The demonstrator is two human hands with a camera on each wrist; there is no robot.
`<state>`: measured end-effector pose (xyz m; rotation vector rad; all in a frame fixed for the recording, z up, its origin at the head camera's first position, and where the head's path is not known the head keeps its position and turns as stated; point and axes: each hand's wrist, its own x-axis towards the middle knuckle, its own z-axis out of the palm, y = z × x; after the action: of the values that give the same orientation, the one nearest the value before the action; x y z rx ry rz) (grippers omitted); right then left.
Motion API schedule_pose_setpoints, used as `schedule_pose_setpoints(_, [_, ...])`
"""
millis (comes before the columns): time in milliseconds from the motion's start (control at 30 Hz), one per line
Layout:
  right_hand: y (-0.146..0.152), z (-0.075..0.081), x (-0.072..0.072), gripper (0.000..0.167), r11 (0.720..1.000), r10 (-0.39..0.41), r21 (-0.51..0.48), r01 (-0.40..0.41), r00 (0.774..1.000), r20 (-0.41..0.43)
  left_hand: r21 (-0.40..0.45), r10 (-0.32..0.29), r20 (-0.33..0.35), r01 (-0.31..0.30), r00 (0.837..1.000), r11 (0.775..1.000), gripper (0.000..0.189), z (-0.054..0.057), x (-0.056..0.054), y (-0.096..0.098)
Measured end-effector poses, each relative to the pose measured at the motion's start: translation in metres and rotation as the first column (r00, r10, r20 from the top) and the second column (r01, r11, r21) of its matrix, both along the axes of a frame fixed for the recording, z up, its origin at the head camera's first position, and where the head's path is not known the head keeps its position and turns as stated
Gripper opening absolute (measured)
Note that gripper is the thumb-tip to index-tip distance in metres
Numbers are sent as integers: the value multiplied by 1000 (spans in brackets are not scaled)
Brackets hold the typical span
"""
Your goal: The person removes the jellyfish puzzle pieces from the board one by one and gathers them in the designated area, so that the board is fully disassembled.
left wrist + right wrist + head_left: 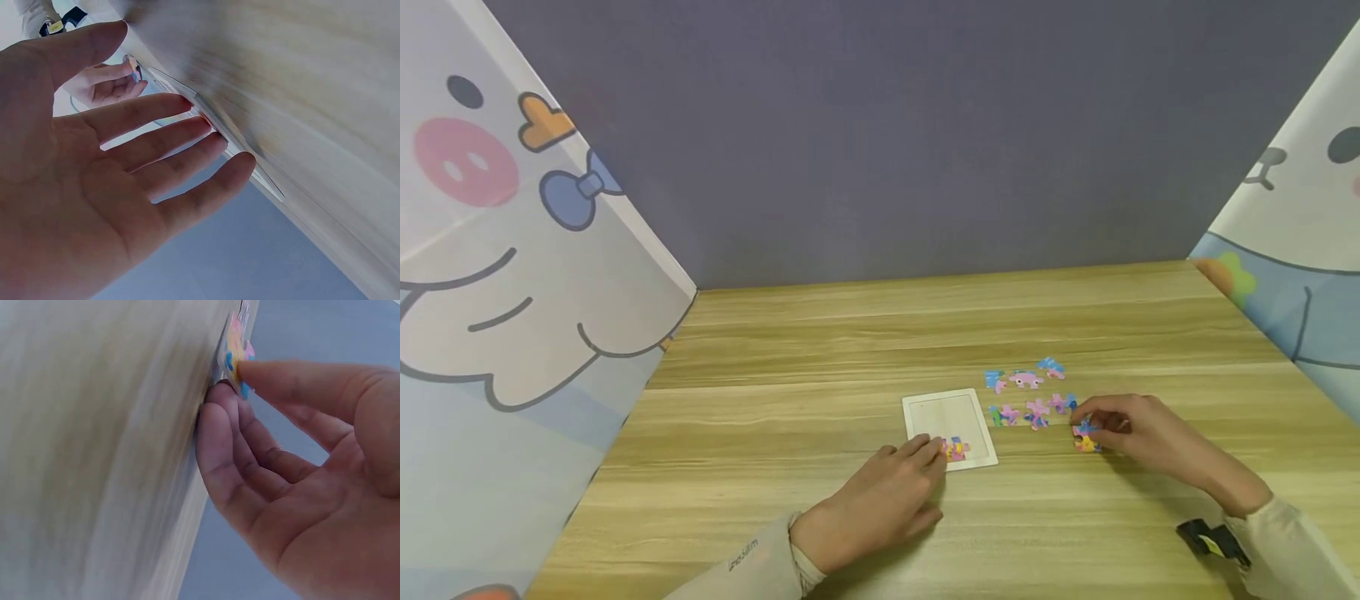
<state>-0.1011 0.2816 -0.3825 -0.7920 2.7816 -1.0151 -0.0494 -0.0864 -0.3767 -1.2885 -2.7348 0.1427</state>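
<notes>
A pale wooden puzzle tray (987, 433) lies on the table, with colourful joined puzzle pieces (957, 450) in its near part. My left hand (880, 500) reaches over the tray's near left side. Its fingers (181, 134) are extended, the fingertips at the tray and pieces; what lies under them is hidden. To the right of the tray, my right hand (1150, 437) pinches a yellow, pink and blue puzzle piece (235, 353) between thumb and fingers. That piece is tilted up from the table in the right wrist view. The other right-hand fingers curl close to the tabletop.
Several loose pink and blue puzzle pieces (1025, 380) lie in two rough rows right of the tray. A grey panel (925, 150) stands at the table's back edge. Cartoon-printed panels (512, 250) flank both sides. A dark strap (1213, 542) is by the right cuff.
</notes>
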Motion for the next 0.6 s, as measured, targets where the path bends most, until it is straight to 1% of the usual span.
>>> schedule_pose_setpoints(133, [-1,-2,0,23,1000,28,15,-28,999,-21,4,-3,-4,3,1000,1000,59,1,0,0])
schedule_pose_setpoints(267, [-2,-3,0,24,999,42,27,-41,998,-42,1,2,7,-2,1000,1000,60,1,0,0])
schedule_pose_setpoints(500, [-5,-2,1,24,998,30,53,-30,1000,4,-16,14,38,-14,999,1000,60,1,1,1])
schedule_pose_setpoints(600, [-6,-2,1,24,998,22,64,-23,1000,8,-15,4,37,-3,999,1000,60,1,0,0])
